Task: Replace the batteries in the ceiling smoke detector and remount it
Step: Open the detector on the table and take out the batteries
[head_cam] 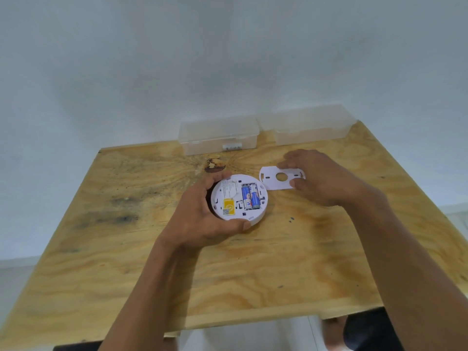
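A round white smoke detector (234,198) lies back-side up on the plywood table (141,249), with two blue batteries (250,197) in its open compartment and a yellow sticker beside them. My left hand (200,214) wraps around the detector's left side, thumb on its near rim. To the right lies the flat white mounting plate (272,179) with a round hole in the middle. My right hand (321,177) pinches the plate's right end between thumb and fingers.
Two clear plastic boxes stand along the table's far edge against the white wall: a left box (217,135) with small batteries visible inside, and a right box (309,126). A dark knot (214,164) marks the wood behind the detector.
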